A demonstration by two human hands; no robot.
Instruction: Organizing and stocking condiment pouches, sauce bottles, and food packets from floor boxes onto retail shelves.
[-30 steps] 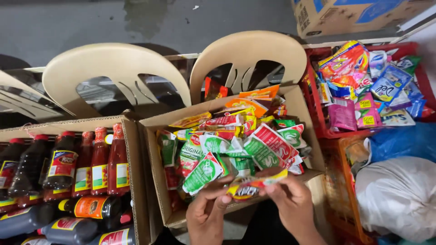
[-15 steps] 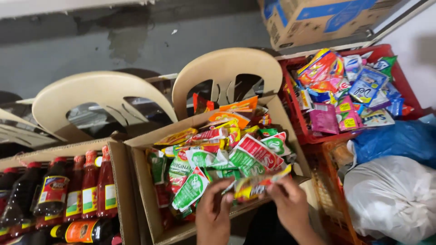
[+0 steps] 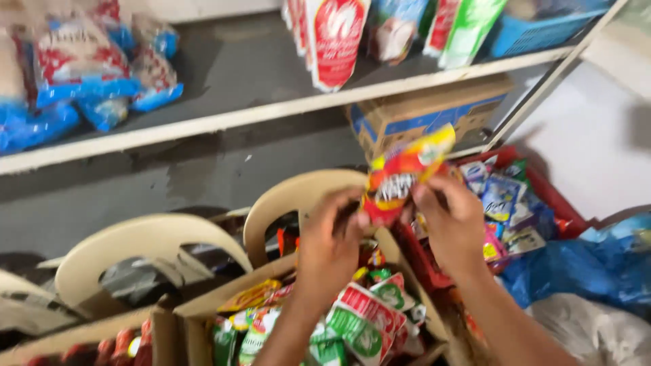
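Both hands are holding a red-and-yellow sachet strip (image 3: 401, 177) up above the open cardboard box (image 3: 203, 308), the left hand (image 3: 330, 242) and right hand (image 3: 453, 227) pinching its lower edges, and, though blurred, it is probably handling as light, limp and crinkly.

Single head view, close range, angled forward and slightly down: shelf (image 3: 271, 112) upper frame, open cardboard box (image 3: 271, 298) at bottom.
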